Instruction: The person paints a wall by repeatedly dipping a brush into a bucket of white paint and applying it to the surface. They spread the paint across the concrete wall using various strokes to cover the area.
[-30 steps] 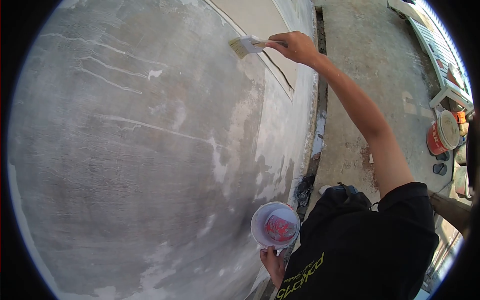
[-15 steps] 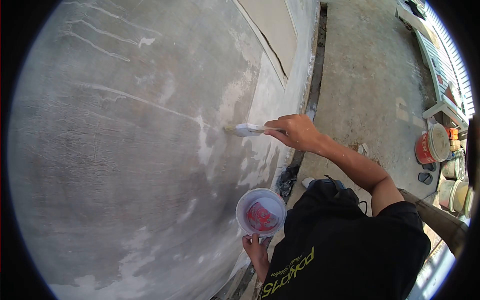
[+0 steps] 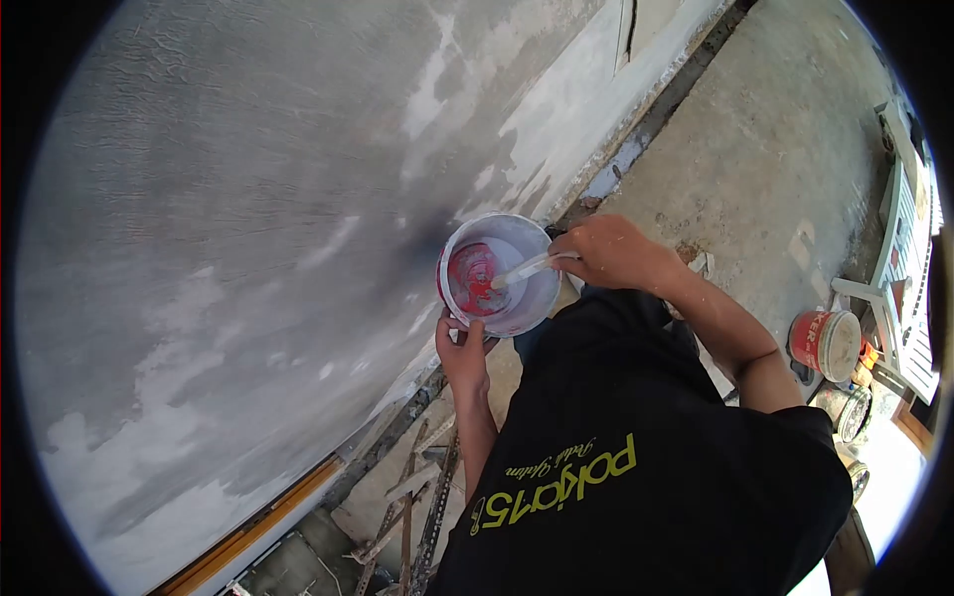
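My left hand [image 3: 464, 348] grips the near rim of a small white paint bucket [image 3: 542, 298], thumb over the edge, beside the wall. Inside, reddish patches show on the bottom along with whitish liquid. My right hand [image 3: 608, 250] is closed around the handle of a paintbrush [image 3: 527, 268], whose bristles point down into the bucket over the red patch. To the left stands a grey plastered wall [image 3: 248, 199], blotched with damp dark areas and paler ones.
A narrow gutter [image 3: 686, 94] runs along the wall's foot beside the concrete floor [image 3: 765, 149]. A red and white pail [image 3: 825, 345] stands at the right, near a white slatted bench [image 3: 899, 268]. Metal and wood scraps [image 3: 412, 507] lie below, close to a wooden strip [image 3: 248, 526].
My right hand has brought the brush from the wall surface down into the bucket. The bucket has risen in view, and the whole view has turned and shifted along the wall.
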Available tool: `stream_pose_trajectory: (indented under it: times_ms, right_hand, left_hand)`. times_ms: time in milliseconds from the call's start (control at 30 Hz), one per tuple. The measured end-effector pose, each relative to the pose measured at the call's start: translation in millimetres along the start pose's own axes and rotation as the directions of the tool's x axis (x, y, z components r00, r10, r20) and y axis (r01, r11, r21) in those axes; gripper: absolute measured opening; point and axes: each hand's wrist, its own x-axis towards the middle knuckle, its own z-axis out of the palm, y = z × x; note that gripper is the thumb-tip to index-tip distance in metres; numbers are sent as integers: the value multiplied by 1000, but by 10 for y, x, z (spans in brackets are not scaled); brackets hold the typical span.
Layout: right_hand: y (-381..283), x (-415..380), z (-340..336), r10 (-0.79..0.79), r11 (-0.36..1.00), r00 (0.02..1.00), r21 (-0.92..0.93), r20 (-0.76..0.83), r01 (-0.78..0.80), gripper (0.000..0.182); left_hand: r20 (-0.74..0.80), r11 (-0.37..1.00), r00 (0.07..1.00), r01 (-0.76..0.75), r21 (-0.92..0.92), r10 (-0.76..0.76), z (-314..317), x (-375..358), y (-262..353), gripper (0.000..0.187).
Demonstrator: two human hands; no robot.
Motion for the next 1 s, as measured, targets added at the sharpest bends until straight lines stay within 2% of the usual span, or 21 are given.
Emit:
stream_pose_trajectory:
  times_ms: [100, 200, 300, 500, 600, 700, 800, 900, 1000]
  right_hand:
    - [-9, 199, 386, 4, 979, 993, -201, 122, 21, 15]
    - [-29, 417, 727, -11, 936, 990, -346, 144, 61, 15]
    - [-84, 556, 884, 27, 906, 977, -418, 211, 65, 17]
    - [4, 654, 1154, 43, 916, 968, -398, 248, 61, 21]
    - [40, 616, 948, 61, 947, 967, -322, 246, 22, 22]
    - [148, 483, 599, 70, 997, 992, -31, 103, -67, 23]
    - [299, 394, 116, 87, 944, 978, 296, 191, -142, 31]
    - [622, 255, -27, -4, 877, 1000, 481, 3, 2, 37]
    - [735, 93, -311, 24, 877, 986, 477, -163, 58, 35]
  left_hand:
    - [26, 999, 999, -35, -35, 36, 22, -14, -27, 24]
    - [25, 998, 997, -67, -22, 67, 54, -26, -45, 26]
    - [0, 997, 997, -82, -13, 82, 72, -51, -57, 27]
    - [6, 995, 996, -93, -19, 93, 59, -59, -88, 27]
    - [10, 997, 997, -77, -25, 77, 57, -74, -57, 25]
    - [-4, 996, 996, -88, -20, 87, 57, -100, -47, 23]
    - [-24, 998, 998, -61, -33, 60, 42, -68, -67, 20]
    - [-13, 997, 1000, -1, -75, 0, -69, 4, -132, 20]
    - [-13, 992, 1000, 25, -123, -27, -100, 19, -142, 20]
